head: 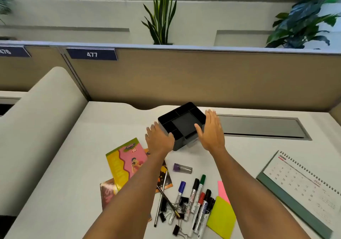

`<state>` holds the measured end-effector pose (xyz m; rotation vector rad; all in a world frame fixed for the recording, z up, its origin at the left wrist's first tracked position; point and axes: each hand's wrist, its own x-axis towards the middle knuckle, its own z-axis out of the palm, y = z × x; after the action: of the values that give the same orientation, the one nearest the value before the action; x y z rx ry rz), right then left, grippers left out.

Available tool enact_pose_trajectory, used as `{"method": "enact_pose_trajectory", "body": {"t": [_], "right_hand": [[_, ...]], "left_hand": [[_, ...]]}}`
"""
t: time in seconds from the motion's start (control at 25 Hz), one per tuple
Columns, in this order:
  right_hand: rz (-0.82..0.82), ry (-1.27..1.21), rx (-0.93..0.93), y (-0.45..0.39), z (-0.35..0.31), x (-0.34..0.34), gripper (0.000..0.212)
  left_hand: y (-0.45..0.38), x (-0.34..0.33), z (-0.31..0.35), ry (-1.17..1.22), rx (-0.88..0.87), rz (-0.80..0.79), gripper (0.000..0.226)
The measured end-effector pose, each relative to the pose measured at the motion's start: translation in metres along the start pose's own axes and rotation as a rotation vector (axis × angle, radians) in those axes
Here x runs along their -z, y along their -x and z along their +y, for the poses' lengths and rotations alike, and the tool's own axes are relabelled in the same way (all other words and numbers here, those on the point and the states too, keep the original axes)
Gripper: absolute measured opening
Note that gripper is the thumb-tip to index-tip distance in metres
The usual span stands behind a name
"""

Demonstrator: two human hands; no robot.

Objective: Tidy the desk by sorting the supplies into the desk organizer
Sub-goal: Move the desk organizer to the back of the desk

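Note:
A black desk organizer [181,123] with several empty compartments sits at the middle back of the white desk. My left hand [159,140] is at its front-left corner and my right hand [212,131] lies along its right side. Both have flat, spread fingers, and the thumbs touch or nearly touch the rim. Nearer me lie several markers [198,198], black binder clips [181,204], two thin pencils [167,200], a clear tube with a purple cap [182,168], and yellow [221,218] and pink sticky notes [222,190].
Colourful booklets [125,163] lie under my left forearm. A spiral desk calendar [304,189] rests at the right. A grey cable flap [262,127] is set into the desk behind the organizer, before the tan partition [203,78]. A padded divider [42,128] bounds the left side.

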<state>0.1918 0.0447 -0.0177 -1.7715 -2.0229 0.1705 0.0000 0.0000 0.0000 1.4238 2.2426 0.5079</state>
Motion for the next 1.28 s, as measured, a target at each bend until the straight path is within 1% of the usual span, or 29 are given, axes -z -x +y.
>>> {"method": "enact_pose_trajectory", "body": {"t": [0.08,0.16,0.28,0.36,0.44,0.52,0.64,0.76,0.88,1.04,1.28], "right_hand": [[-0.041,-0.134,-0.114,-0.009,0.008,-0.008,0.069],[-0.093,-0.240,-0.217,-0.017,0.014,-0.016,0.065],[-0.117,-0.344,-0.280,-0.028,0.016,-0.029,0.057],[-0.096,-0.402,-0.336,-0.031,0.015,-0.036,0.051],[-0.033,-0.429,-0.393,-0.028,0.015,-0.040,0.044],[0.042,-0.485,-0.436,-0.022,0.015,-0.041,0.038],[0.124,-0.593,-0.455,-0.014,0.018,-0.044,0.035],[0.171,-0.649,-0.467,-0.009,0.019,-0.046,0.034],[0.203,-0.697,-0.495,-0.006,0.019,-0.047,0.035],[0.240,-0.744,-0.501,-0.002,0.020,-0.051,0.036],[0.259,-0.773,-0.519,-0.003,0.021,-0.052,0.037]], "left_hand": [[-0.005,-0.009,0.003,0.156,0.100,-0.111,0.072],[-0.007,-0.020,0.006,0.313,0.183,-0.179,0.063],[-0.008,-0.032,0.009,0.349,0.188,-0.147,0.057],[-0.016,-0.036,0.006,0.360,0.198,-0.135,0.058],[-0.027,-0.037,0.004,0.390,0.219,-0.163,0.062],[-0.040,-0.036,0.000,0.469,0.237,-0.182,0.062],[-0.055,-0.034,-0.004,0.624,0.266,-0.152,0.052],[-0.060,-0.033,0.001,0.685,0.251,-0.135,0.050],[-0.064,-0.033,0.004,0.707,0.226,-0.144,0.052],[-0.074,-0.036,0.001,0.718,0.185,-0.194,0.053],[-0.076,-0.040,-0.002,0.741,0.140,-0.243,0.052]]}}
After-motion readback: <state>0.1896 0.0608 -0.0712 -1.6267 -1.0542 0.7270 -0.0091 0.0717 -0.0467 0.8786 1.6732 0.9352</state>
